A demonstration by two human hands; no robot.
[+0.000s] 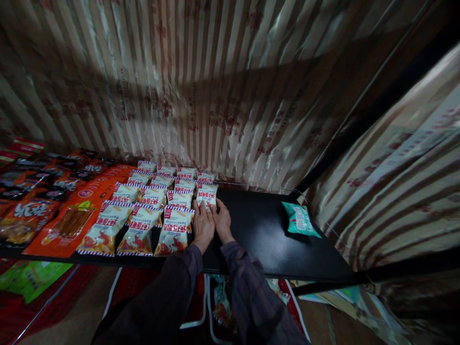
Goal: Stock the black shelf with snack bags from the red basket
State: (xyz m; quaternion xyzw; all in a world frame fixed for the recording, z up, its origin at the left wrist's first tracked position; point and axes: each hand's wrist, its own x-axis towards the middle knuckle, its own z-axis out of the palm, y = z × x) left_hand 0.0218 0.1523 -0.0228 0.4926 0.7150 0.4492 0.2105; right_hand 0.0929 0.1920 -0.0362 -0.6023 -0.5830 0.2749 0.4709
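Note:
Both of my hands are at a pale snack bag (206,192) with red lettering, in the rightmost column of similar bags. The fingers of my left hand (203,225) lie over its lower left part, closed on it. At its lower right corner, my right hand (222,219) grips the edge with curled fingers. The bag's bottom is hidden behind the fingers. Just left of my left hand lies another bag of the same kind (175,230), at the shelf's front. More of them (141,229) stand in overlapping columns farther left.
The black shelf (251,225) runs left to right, with a teal packet (300,219) on its right part. Orange packets (74,215) and black-and-orange bags (30,215) fill the left. Behind hangs a striped curtain (201,96). Baskets (206,306) holding packets sit below the front edge.

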